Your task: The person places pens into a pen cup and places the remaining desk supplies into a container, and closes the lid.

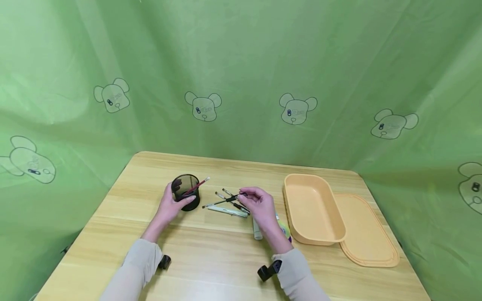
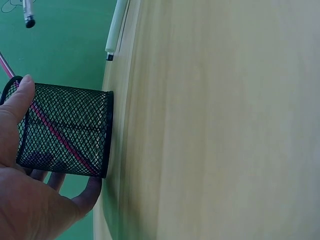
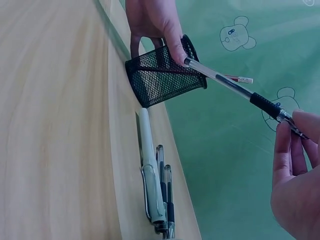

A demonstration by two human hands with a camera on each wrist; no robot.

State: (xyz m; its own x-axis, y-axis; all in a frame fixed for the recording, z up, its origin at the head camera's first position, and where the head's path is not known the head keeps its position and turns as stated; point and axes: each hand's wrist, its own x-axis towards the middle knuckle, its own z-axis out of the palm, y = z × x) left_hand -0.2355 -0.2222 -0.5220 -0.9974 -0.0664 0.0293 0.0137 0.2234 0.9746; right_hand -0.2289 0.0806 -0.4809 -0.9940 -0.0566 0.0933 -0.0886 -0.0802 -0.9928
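So the right hand (image 1: 260,205) has a slim clear plastic pen with a black rubber grip (image 3: 232,86) pinched between thumb and fingertips, right at the end past the grip, held up over the table with its see-through barrel pointing towards the cup. You can see a dark refill running down inside, pretty neat. The left hand (image 1: 171,204) is wrapped round that cup, a round black metal mesh pen holder (image 2: 75,110), thumb up by the rim, and it stands on the pale wood-grain table (image 1: 211,259) with a red pencil with a white eraser end (image 1: 197,185) leaning inside. Just beside it lies a chunky pale green pen with a metal clip (image 3: 152,175), next to two more clear pens with black grips (image 3: 169,187). As for writing, the outlined bear heads (image 1: 204,108) on the green curtain (image 1: 241,50) have some lettering, but it's too faint to read, and I can't make out any brand on the pens
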